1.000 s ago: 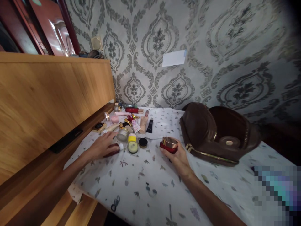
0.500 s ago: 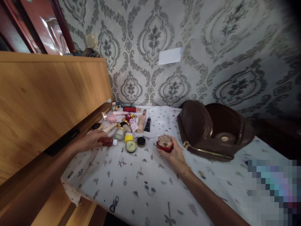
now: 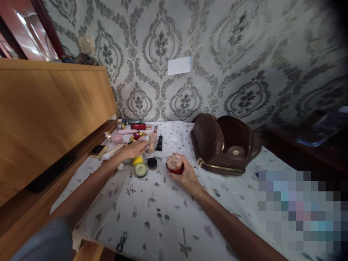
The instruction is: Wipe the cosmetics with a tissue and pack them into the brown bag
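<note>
Glossy red jar [image 3: 174,166]; brown leather bag [image 3: 221,145].

two bare forearms come in from the near edge, one on the left and one on the right, both slim and uncovered from elbow to wrist. the left hand [image 3: 135,149] and the right hand [image 3: 185,175] are bare too: no rings, no watch, no bracelet, no gloves that can be made out. at the near left corner a patch of soft grey-blue cloth, a sleeve [image 3: 46,241], covers the upper part of the left arm. the right arm shows no sleeve up to the frame's edge. nails are too small to tell.
</note>
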Action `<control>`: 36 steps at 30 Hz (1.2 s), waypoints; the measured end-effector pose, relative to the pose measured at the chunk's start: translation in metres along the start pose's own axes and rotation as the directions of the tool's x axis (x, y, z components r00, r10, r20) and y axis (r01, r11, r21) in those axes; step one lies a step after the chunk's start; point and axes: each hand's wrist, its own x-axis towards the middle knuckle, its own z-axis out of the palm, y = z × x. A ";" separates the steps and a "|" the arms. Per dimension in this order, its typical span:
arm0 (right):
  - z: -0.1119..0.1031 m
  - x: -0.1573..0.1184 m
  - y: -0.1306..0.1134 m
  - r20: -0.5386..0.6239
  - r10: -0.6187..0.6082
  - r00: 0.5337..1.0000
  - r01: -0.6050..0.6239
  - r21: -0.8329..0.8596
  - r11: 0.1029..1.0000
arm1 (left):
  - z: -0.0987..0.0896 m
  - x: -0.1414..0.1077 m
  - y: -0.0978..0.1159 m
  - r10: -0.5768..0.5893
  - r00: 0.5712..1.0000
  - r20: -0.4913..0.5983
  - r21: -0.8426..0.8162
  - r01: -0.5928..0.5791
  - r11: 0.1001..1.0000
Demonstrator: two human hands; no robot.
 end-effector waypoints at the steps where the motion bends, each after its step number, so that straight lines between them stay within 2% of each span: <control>1: 0.000 0.000 0.001 0.013 -0.002 1.000 0.002 0.007 1.000 | 0.001 0.004 0.000 -0.001 1.000 0.015 0.011 0.000 1.000; 4: 0.002 0.000 0.005 0.038 -0.022 0.999 0.022 0.007 1.000 | -0.002 0.009 0.000 -0.024 1.000 0.018 0.037 0.023 0.999; 8: 0.004 -0.002 0.011 0.063 -0.052 0.997 0.053 -0.020 0.998 | -0.010 0.001 0.008 -0.065 0.997 -0.037 0.046 0.067 0.997; 10: 0.004 -0.002 0.011 0.063 -0.064 0.996 0.066 -0.032 0.997 | -0.013 -0.007 0.020 -0.066 0.992 -0.103 0.028 0.069 0.997; 12: 0.004 -0.002 0.010 0.060 -0.069 0.996 0.072 -0.055 0.996 | -0.012 -0.018 0.040 -0.020 0.975 -0.220 -0.026 0.014 1.000; 15: 0.003 -0.002 0.009 0.081 -0.055 0.995 0.062 -0.087 0.994 | -0.003 -0.038 0.076 0.146 0.903 -0.404 -0.077 -0.192 0.978; 18: 0.001 -0.005 0.010 0.145 -0.040 0.989 0.063 -0.156 0.986 | 0.011 -0.055 0.107 0.327 0.828 -0.454 0.047 -0.345 0.938; 21: -0.002 -0.008 0.010 0.222 -0.042 0.974 0.105 -0.283 0.953 | 0.027 -0.067 0.121 0.401 0.757 -0.515 0.118 -0.401 0.908; 23: -0.002 -0.009 0.009 0.254 -0.049 0.966 0.130 -0.314 0.941 | 0.035 -0.071 0.122 0.404 0.731 -0.550 0.115 -0.413 0.903; 25: -0.002 -0.009 0.006 0.259 -0.048 0.965 0.130 -0.313 0.941 | 0.040 -0.072 0.120 0.393 0.726 -0.564 0.084 -0.422 0.902; 30: -0.001 -0.009 0.004 0.230 -0.026 0.973 0.105 -0.341 0.934 | 0.042 -0.071 0.115 0.350 0.747 -0.566 -0.039 -0.448 0.893; 36: -0.003 -0.007 0.012 0.217 -0.001 0.976 0.093 -0.417 0.904 | 0.038 -0.071 0.116 0.343 0.763 -0.547 -0.061 -0.446 0.893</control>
